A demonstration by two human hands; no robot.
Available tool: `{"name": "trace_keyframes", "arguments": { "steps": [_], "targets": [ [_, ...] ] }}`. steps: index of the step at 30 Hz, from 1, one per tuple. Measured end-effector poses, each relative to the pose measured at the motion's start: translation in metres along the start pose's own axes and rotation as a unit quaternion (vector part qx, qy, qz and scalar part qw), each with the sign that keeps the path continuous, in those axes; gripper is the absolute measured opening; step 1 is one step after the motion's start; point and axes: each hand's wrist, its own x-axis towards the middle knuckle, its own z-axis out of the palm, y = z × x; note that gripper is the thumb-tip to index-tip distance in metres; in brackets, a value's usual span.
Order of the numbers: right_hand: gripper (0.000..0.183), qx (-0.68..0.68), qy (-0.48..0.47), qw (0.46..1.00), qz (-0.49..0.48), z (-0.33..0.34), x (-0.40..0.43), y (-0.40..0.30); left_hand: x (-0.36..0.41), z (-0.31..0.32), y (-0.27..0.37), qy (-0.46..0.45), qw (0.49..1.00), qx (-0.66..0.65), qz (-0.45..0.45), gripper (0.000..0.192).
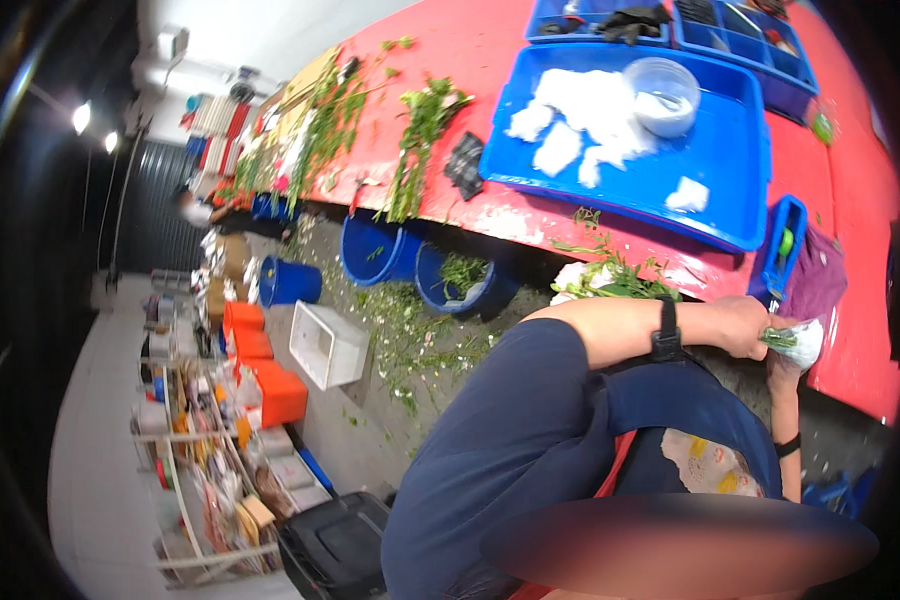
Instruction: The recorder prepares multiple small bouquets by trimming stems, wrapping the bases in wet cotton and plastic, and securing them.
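My left hand (742,326) is closed around the green stems of a flower bunch. Its pale pink-white blooms (574,279) and leaves (637,283) show beyond my left forearm, which hides the middle of the bunch. A white wrap (802,345), seemingly wet padding with clear film, covers the stem ends. My right hand (784,373) holds this wrap from below, its fingers partly hidden. Just past the hands, a blue tape dispenser (784,244) with a green roll stands on the red-covered table (862,360), beside a purple cloth (819,274).
A blue tray (690,225) holds white wet padding (592,105) and a clear plastic tub (661,97). Compartment boxes (742,45) stand behind it. Cut greenery (427,135) lies leftward. Blue buckets (454,277) and a white bin (330,345) stand on the littered floor. Someone (195,210) is further off.
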Motion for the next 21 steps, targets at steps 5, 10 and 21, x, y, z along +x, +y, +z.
{"name": "trace_keyframes", "arguments": {
  "steps": [5,10,21],
  "targets": [
    [0.011,0.123,-0.027,0.961,0.247,0.038,-0.007,0.029,0.029,0.005,-0.039,0.103,0.991,0.091,-0.002,0.033],
    [0.020,0.326,-0.245,0.839,0.360,0.028,0.085,-0.123,-0.005,-0.023,-0.064,0.183,0.954,0.232,-0.058,0.022],
    [0.040,0.439,-0.436,0.684,0.386,0.041,0.191,-0.168,-0.080,-0.047,-0.059,0.093,0.975,0.154,-0.134,0.029]
  ]
}}
